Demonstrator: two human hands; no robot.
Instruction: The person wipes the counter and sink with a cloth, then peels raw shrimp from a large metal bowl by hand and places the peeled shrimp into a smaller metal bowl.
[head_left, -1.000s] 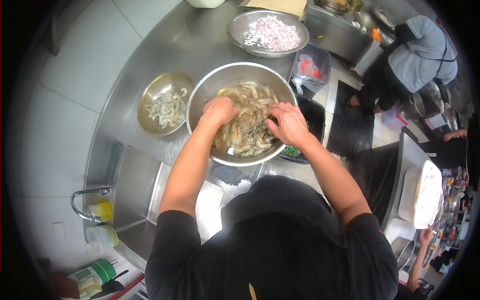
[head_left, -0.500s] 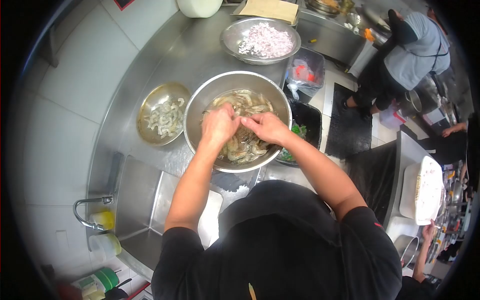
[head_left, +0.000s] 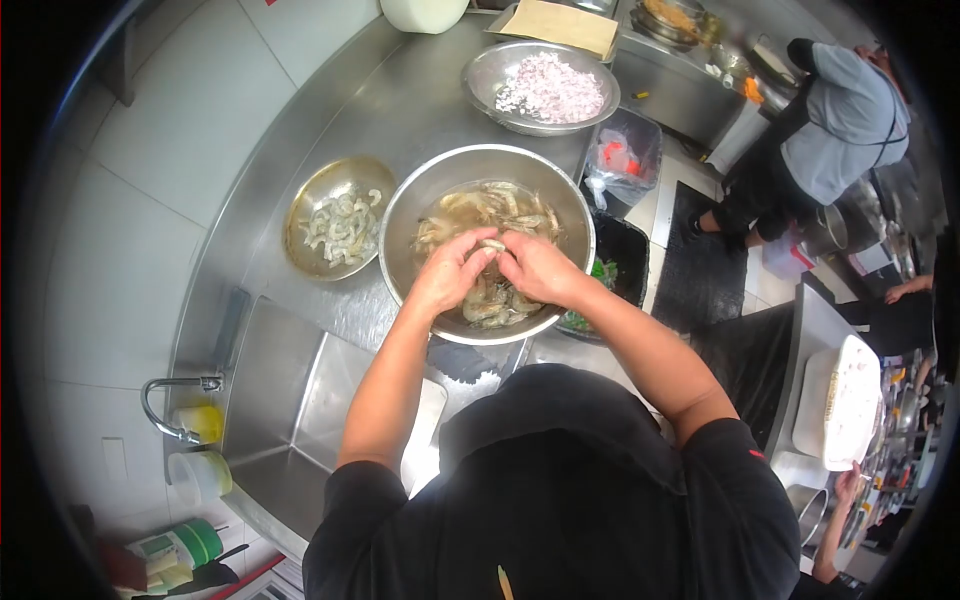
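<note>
A large steel bowl (head_left: 397, 240) holds unpeeled shrimp (head_left: 500, 205) in cloudy water. Over its middle, my left hand (head_left: 450, 272) and my right hand (head_left: 542, 268) meet with fingertips close together. Between them is one pale shrimp (head_left: 490, 246), pinched by both hands; part of it is hidden by the fingers. To the left of this bowl stands a smaller metal bowl (head_left: 298, 258) with peeled shrimp (head_left: 343, 226) in it.
Behind, a steel bowl (head_left: 482, 85) holds chopped pink onion (head_left: 555, 88). A lined bin (head_left: 640, 150) and a black bin (head_left: 630, 255) with greens stand right. The sink (head_left: 265, 400) and faucet (head_left: 165, 385) are lower left. A person (head_left: 840, 110) works at the upper right.
My hands have drawn together, and a pale shrimp now shows between the fingertips. The view has shifted slightly, so the bowls appear a little further right.
</note>
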